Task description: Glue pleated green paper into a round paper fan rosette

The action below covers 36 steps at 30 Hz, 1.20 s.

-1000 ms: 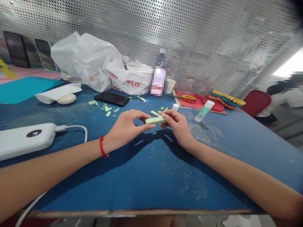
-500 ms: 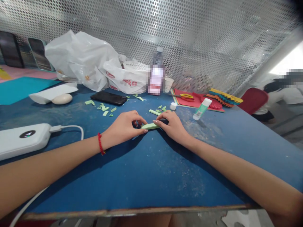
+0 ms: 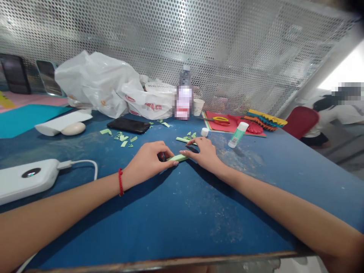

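Observation:
A narrow folded strip of pale green paper [image 3: 178,157] lies low over the blue table [image 3: 182,216], its left end pinched in my left hand [image 3: 149,159]. My right hand [image 3: 203,152] is spread, with its fingertips touching the strip's right end and no clear grip. Another green strip [image 3: 184,140] lies just beyond my right fingers. Small green paper scraps [image 3: 121,137] are scattered farther left, and a white cap [image 3: 204,132] stands beyond my right hand.
Beyond my hands are a glue stick [image 3: 237,134], orange-handled scissors [image 3: 221,120] on red paper [image 3: 227,124], a black phone [image 3: 128,125], a water bottle [image 3: 184,93] and white plastic bags [image 3: 93,85]. A power bank [image 3: 27,179] sits left. A perforated metal screen [image 3: 227,53] backs the table.
The green strip has dropped from mid-air to just above the table. My right hand has loosened from it and flattened. The view has tilted slightly.

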Motion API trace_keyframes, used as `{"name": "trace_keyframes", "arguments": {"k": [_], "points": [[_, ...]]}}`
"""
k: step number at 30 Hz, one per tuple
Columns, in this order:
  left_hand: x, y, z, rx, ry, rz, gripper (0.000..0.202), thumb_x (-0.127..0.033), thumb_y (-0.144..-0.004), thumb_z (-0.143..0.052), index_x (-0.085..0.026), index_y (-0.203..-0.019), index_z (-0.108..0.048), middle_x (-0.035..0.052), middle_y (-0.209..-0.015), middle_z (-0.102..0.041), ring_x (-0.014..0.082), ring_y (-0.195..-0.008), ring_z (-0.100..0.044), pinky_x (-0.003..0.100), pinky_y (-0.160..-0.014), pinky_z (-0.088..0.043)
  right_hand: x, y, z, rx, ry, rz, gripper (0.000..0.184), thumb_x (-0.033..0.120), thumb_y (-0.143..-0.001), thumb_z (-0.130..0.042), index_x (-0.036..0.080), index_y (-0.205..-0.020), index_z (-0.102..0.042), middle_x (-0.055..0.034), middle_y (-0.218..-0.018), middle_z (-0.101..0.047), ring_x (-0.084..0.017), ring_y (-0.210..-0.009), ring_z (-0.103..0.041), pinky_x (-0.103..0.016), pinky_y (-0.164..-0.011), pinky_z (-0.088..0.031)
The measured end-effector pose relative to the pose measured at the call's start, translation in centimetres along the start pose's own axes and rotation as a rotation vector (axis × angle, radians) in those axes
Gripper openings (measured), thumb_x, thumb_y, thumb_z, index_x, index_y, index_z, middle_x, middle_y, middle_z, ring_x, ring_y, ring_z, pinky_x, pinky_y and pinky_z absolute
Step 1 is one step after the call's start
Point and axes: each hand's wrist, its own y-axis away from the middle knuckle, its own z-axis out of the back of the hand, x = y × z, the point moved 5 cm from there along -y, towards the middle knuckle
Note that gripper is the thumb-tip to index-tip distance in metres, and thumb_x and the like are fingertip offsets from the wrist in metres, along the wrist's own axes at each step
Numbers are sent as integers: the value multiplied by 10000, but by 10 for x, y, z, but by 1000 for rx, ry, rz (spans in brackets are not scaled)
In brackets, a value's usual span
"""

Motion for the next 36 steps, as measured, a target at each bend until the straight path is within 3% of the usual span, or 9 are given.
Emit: {"name": "trace_keyframes", "arguments": {"k": [13, 16, 19, 22, 25, 28, 31, 34, 36], "points": [[1, -1, 4, -12, -6, 2, 272, -452, -772, -734, -192, -832, -785, 20, -776, -728, 164, -729, -648, 272, -685, -469, 10, 6, 5, -34, -149, 153, 241, 436, -861, -727, 205, -922, -693, -71, -1078, -685, -265, -1140, -565, -431, -1000, -376], [4, -1, 2, 3, 16, 22, 264, -448, -754, -750, -192, -810, -782, 9, -720, -722, 156, -673, -640, 264, -643, -467, 9, 4, 22, -293, -468, 140, 246, 421, -853, -710, 192, -919, -651, -49, -973, -686, -204, -966, -619, -367, -911, -435], [4, -1, 1, -4, 45, -5, 259, -441, -742, -752, -184, -770, -764, 8, -707, -709, 150, -650, -633, 258, -620, -473, 5, 3, 58, -713, -667, 133, 235, 420, -874, -636, 200, -931, -578, -20, -883, -607, -158, -830, -587, -315, -802, -458], [6, 0, 1, -33, 64, -15, 275, -448, -736, -756, -174, -757, -746, 12, -704, -703, 151, -647, -635, 260, -618, -488, 1, 10, 101, -1018, -610, 222, 228, 399, -865, -617, 220, -966, -519, -17, -918, -538, -157, -869, -563, -321, -847, -460], [7, 0, 3, -77, 96, -28, 284, -459, -749, -748, -177, -777, -746, 17, -738, -712, 154, -668, -648, 266, -636, -512, -18, 24, 133, -1103, -428, 216, 353, 445, -828, -643, 239, -1061, -475, -46, -1071, -535, -183, -1018, -566, -368, -975, -448], [7, 0, 4, -115, 140, -28, 285, -461, -750, -746, -179, -785, -755, 24, -773, -725, 160, -693, -663, 266, -642, -527, -62, 31, 140, -1030, -374, -8, 597, 480, -687, -728, 228, -1139, -431, -86, -1216, -524, -221, -1144, -545, -429, -1065, -404], [6, 0, 4, -132, 201, -20, 292, -460, -732, -759, -174, -789, -764, 35, -792, -738, 170, -713, -675, 270, -651, -540, -107, 22, 119, -725, -359, -294, 792, 459, -461, -866, 217, -1116, -493, -117, -1231, -576, -290, -1188, -540, -480, -1058, -403], [4, 1, 5, -137, 275, -11, 305, -460, -712, -773, -167, -796, -770, 47, -790, -750, 174, -704, -678, 274, -647, -545, -127, 6, 97, -509, -379, -378, 591, 478, -464, -874, 213, -909, -589, -64, -981, -687, -261, -962, -630, -432, -912, -484], [3, 2, 7, -158, 328, 27, 328, -466, -684, -796, -157, -788, -767, 52, -765, -753, 171, -673, -676, 268, -620, -536, -127, -4, 88, -446, -409, -379, 472, 517, -531, -849, 207, -771, -586, -29, -778, -678, -225, -789, -637, -381, -788, -505]]}}
